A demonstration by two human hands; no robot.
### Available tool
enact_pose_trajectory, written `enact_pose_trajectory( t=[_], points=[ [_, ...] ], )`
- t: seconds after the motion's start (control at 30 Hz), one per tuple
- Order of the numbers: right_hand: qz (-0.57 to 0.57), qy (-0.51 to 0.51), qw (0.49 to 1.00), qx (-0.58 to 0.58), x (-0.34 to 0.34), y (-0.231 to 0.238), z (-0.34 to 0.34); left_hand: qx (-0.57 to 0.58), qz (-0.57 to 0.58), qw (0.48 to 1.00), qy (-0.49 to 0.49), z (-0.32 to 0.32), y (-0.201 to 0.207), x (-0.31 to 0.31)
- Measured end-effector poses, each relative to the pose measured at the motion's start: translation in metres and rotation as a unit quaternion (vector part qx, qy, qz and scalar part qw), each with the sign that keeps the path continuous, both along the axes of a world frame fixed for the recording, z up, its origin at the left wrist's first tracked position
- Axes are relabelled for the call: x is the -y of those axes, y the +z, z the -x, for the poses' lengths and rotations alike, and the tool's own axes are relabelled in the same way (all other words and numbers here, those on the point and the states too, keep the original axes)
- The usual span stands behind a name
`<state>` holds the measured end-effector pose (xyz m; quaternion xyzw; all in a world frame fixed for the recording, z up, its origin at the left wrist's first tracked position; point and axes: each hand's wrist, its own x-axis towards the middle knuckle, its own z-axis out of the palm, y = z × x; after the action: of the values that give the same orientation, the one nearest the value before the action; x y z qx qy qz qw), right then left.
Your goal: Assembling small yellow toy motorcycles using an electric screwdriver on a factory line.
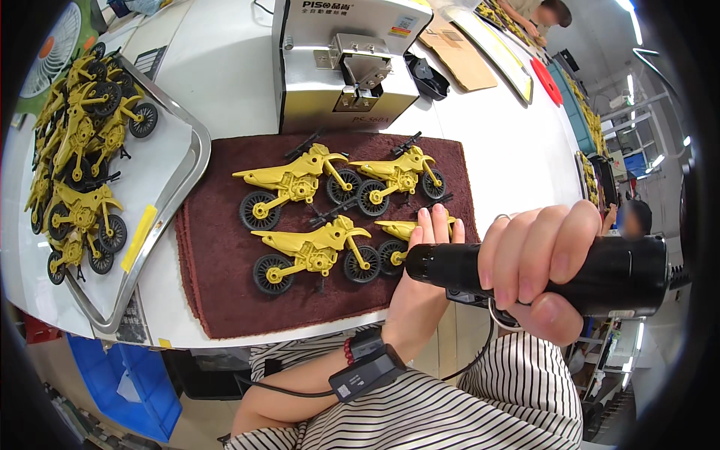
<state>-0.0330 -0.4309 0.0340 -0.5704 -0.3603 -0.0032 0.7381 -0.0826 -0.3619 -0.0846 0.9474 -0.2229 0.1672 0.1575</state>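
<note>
Pointing left across the mat, a black electric screwdriver (457, 268) is gripped in my right hand (541, 266), its fingers wrapped round the body. My left hand (421, 283) reaches up beneath the tool, fingers stretched out over a yellow toy motorcycle (396, 228) at the mat's right side. The hand and screwdriver hide much of that toy. Three more yellow toy motorcycles with black wheels lie on their sides: one at upper left (289, 181), one at upper right (397, 174), one at lower left (315, 247). The screwdriver's tip hides behind its nose.
All these toys rest on a brown cloth mat (225, 300). Behind it stands a silver box-shaped screw feeder (307, 82). At left, a metal tray (196, 154) holds piled toy motorcycles, near a green fan (56, 56). A blue bin (112, 382) sits below the table. Another person (525, 19) works far right.
</note>
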Motion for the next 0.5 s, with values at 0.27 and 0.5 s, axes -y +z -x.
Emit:
enact_pose_trajectory(
  t=[0.27, 0.5],
  points=[
    [0.093, 0.022, 0.995, 0.038, 0.0, 0.006, -0.002, 0.005, 0.011, 1.0, -0.003, 0.001, 0.002, 0.0],
    [-0.087, 0.001, 0.995, 0.044, 0.024, 0.081, -0.018, -0.002, -0.062, 0.998, -0.014, 0.004, 0.003, 0.003]
  ],
)
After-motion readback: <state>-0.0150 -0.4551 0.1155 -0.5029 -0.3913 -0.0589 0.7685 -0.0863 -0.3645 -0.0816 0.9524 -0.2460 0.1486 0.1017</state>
